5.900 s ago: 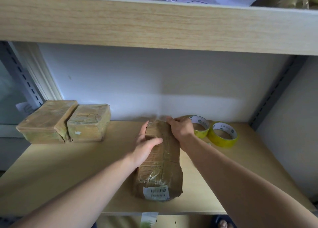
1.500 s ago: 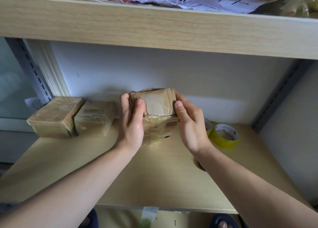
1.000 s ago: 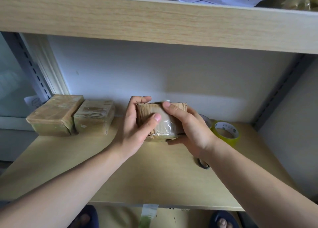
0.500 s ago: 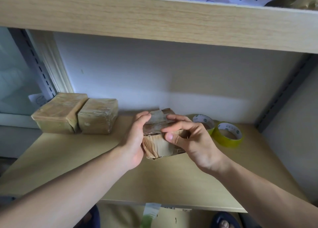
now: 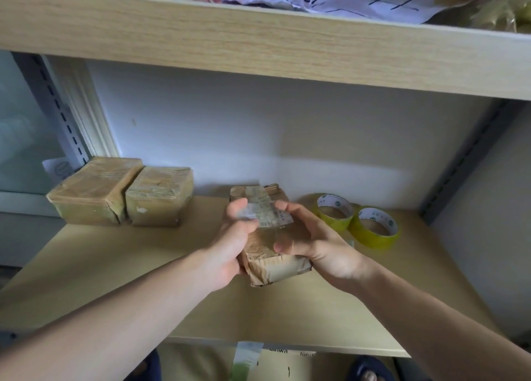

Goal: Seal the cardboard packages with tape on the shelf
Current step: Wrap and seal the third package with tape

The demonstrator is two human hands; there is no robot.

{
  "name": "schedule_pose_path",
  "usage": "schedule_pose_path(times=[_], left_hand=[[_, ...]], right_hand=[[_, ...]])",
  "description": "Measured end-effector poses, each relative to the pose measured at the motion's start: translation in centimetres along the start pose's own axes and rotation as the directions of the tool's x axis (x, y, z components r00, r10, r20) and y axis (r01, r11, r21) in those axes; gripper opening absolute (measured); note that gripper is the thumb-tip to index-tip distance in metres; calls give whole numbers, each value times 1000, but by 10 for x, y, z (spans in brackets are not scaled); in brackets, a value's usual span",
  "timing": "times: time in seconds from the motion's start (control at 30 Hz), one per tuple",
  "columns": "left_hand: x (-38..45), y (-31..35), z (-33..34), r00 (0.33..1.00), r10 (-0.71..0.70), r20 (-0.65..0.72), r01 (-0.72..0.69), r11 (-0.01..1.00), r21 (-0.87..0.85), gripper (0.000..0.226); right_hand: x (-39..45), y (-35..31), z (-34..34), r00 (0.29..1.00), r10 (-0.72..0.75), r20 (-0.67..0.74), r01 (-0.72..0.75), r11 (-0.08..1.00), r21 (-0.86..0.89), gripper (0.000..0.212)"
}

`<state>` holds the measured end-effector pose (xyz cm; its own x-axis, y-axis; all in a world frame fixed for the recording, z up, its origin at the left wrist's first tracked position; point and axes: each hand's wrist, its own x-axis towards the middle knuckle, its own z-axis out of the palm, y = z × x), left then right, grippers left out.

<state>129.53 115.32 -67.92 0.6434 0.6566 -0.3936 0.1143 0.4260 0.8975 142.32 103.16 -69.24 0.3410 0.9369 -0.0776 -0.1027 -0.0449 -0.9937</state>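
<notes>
Both hands' grip, left hand (image 5: 230,237) and right hand (image 5: 310,242), clamps the package (image 5: 275,262) sides; crumpled, tape-slick, probably light; hold the edges.

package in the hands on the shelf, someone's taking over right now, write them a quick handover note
Left hand: grips the left side of the brown package.
Right hand: grips its right side, fingers curled over the top near the label.
The package is held over the middle of the shelf, already wrapped in glossy tape.
Two wrapped packages sit side by side at the back left.
Two yellow tape rolls lie at the back right, untouched.
Done: the held package looks largely taped.
Left: check its seams, add tape if needed, then probably set it with the others.
</notes>
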Motion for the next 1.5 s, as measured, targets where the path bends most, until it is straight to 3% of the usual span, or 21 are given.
schedule_pose_path(times=[0.1, 0.17, 0.27, 0.33, 0.43, 0.57, 0.67, 0.77, 0.9, 1.0, 1.03, 1.13, 1.27, 1.37, 1.43, 1.5], left_hand=[[0, -1, -2, 1000, -17, 12, 15, 995, 103, 43], [-1, -2, -6, 999, -20, 48, 10, 977, 213, 53], [-3, -4, -11, 991, -41, 125, -13, 917, 398, 77], [-6, -3, -11, 988, -45, 150, -49, 823, 566, 85], [-3, 5, -19, 991, -1, 132, -98, 669, 736, 92], [14, 7, -33, 998, 63, -12, -38, 726, 687, 93], [26, 11, -42, 975, 212, -67, -82, 625, 776, 106], [45, 14, -51, 951, 304, -51, -155, 613, 775, 119], [54, 29, -66, 972, 231, -34, -89, 504, 859, 109], [47, 31, -68, 997, 83, 0, -45, 540, 841, 54], [47, 29, -69, 998, 58, 10, -40, 545, 838, 49], [54, 23, -70, 999, 40, -10, -15, 566, 824, 62], [61, 18, -69, 998, 37, -43, 14, 568, 823, 88], [58, 13, -67, 996, 66, -53, 7, 565, 825, 69], [55, 10, -66, 995, 83, -63, 4, 569, 822, 62], [50, 9, -67, 990, 119, -79, -4, 577, 817, 50]], right_hand=[[-2, 3, -10, 996, 80, 30, -81, 996, 33, 82], [-1, 2, -10, 995, 101, -19, -101, 995, -19, 82], [6, 5, -9, 985, 113, -128, -145, 949, -281, 104], [10, 6, -9, 972, 128, -196, -204, 874, -442, 111], [11, 9, -14, 972, 92, -214, -188, 856, -482, 88], [11, 19, -16, 975, 25, -220, -121, 892, -435, 49], [13, 19, -17, 984, 31, -174, -95, 923, -374, 39], [15, 9, -26, 995, 93, -42, -103, 905, -412, 46], [25, -9, -36, 982, 188, 25, -137, 792, -595, 56], [30, -14, -38, 978, 199, 55, -118, 756, -644, 62], [31, -14, -40, 979, 195, 54, -118, 765, -633, 62], [30, -7, -42, 986, 161, 41, -98, 765, -636, 62], [25, 1, -44, 996, 70, -61, -93, 759, -645, 59], [16, 7, -36, 973, -66, -220, -127, 640, -758, 62], [6, 8, -27, 917, -189, -352, -200, 545, -814, 53], [-7, 9, -25, 885, -132, -446, -258, 658, -707, 66]])
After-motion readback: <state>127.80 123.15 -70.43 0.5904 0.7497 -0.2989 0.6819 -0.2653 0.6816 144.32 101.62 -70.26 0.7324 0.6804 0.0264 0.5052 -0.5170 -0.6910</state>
